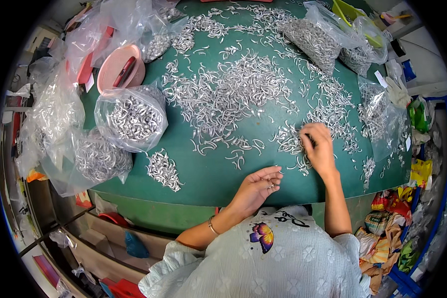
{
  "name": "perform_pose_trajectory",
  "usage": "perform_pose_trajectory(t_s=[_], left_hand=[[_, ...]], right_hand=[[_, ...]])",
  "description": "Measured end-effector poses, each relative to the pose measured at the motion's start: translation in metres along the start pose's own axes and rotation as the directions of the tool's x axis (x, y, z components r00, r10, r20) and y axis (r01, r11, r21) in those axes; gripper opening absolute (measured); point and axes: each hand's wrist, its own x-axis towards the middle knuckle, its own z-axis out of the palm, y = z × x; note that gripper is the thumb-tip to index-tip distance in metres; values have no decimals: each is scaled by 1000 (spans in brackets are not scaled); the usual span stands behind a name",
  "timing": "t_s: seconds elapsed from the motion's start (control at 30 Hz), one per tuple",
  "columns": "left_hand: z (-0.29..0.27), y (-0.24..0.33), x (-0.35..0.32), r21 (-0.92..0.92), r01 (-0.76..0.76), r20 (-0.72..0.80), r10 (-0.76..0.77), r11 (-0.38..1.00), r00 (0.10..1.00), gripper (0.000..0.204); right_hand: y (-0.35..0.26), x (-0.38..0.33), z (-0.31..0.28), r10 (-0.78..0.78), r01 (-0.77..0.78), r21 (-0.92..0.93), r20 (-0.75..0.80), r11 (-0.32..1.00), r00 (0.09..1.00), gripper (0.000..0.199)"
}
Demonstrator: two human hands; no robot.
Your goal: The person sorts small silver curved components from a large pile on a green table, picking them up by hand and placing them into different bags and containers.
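Observation:
Small curved silver metal pieces (251, 82) lie in a broad loose heap across the green table (208, 181). At a smaller cluster of the same pieces (287, 139), right of the middle, my right hand (321, 146) bends down with fingers curled and thumb close to the fingertips. Whatever is between those fingertips is too small to make out. Nearer the front edge, my left hand (257, 189) is held palm inward, its fingers bent toward the thumb. A bit of silver shows at its fingers; I cannot tell whether it is a metal piece or a ring.
Left of the heap stand an open clear bag of pieces (134, 119), a pink tub (115, 64) with a red-handled tool, and another filled bag (102, 156). A small separate pile (164, 170) lies near the front. More full bags (313, 44) rest at the back right.

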Motion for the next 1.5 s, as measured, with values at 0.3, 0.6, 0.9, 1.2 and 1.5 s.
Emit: perform_pose_trajectory(t_s=[0.3,0.6,0.9,1.2,1.5], left_hand=[[-6,-17,6,-134,-58,114,73,989,991,31],[39,7,0,-203,-224,-256,169,953,952,31],[6,-6,-1,-120,-157,-54,151,980,987,30],[19,9,-4,-87,-207,-147,193,974,970,44],[-15,-6,-8,-279,-187,99,222,942,970,32]], right_hand=[[-35,46,43,-76,68,-131,-57,989,995,14],[-51,22,23,-169,40,351,345,935,923,9],[-31,47,67,-115,117,-149,21,982,993,12],[-45,53,64,-145,153,-179,56,972,988,15],[-66,44,60,-174,101,346,189,933,966,13]])
